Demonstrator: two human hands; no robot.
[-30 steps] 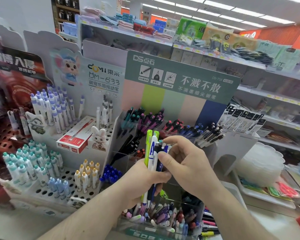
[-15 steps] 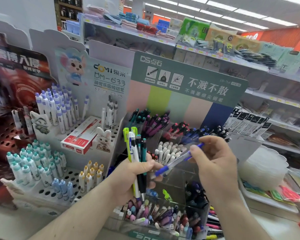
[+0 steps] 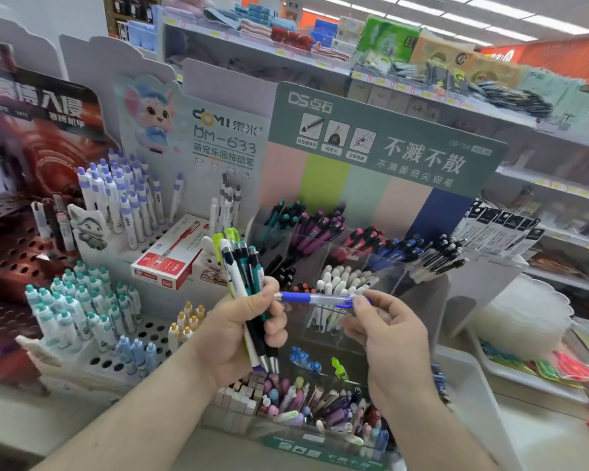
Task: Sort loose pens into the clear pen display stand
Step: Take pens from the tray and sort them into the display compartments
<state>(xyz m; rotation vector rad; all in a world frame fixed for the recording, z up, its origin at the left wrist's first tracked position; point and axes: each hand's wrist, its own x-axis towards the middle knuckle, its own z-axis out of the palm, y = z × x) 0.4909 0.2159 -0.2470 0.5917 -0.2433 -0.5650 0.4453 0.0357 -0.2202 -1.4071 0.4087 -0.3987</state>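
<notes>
Clear plastic, blue grip: this one slim ballpoint pen (image 3: 315, 298) I pinch at its far end with my right hand (image 3: 385, 338), level before the clear tiered pen display stand (image 3: 419, 287). My left hand (image 3: 242, 329) clenches a bundle of mixed pens (image 3: 244, 287), so I judge much sorting is left. The compartments look crowded; the room above them is open.

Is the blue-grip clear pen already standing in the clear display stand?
No, the blue-grip clear pen lies level in the air, pinched by the right hand, in front of the clear display stand.
</notes>
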